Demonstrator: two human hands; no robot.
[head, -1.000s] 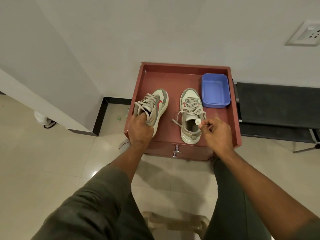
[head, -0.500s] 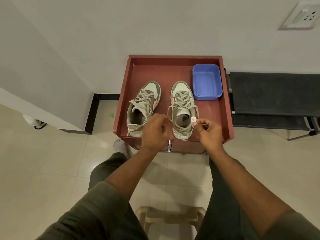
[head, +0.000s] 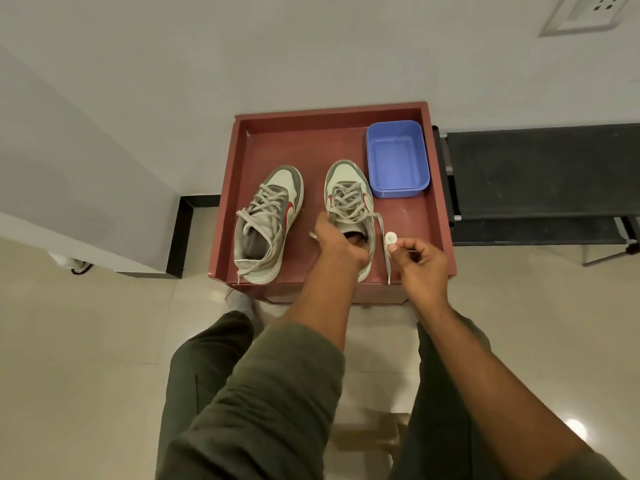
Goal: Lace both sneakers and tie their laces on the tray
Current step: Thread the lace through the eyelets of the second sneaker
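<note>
Red-brown tray (head: 239,188), cream tiled floor (head: 86,341), white wall (head: 242,46)

The tray (head: 239,188) has bare floor behind both sneakers and right of the right sneaker (head: 349,202). A tub (head: 396,159) blocks the far right corner. A narrow lane runs between the right and left sneaker (head: 268,220).

We're indoors, a plain home room by the look of it: glossy cream floor tiles (head: 86,341), white painted walls (head: 242,46) with black skirting (head: 180,237), a wall socket (head: 588,12) high right, a dark bench (head: 540,168) beside a red-brown tray-topped cabinet (head: 239,188).
</note>
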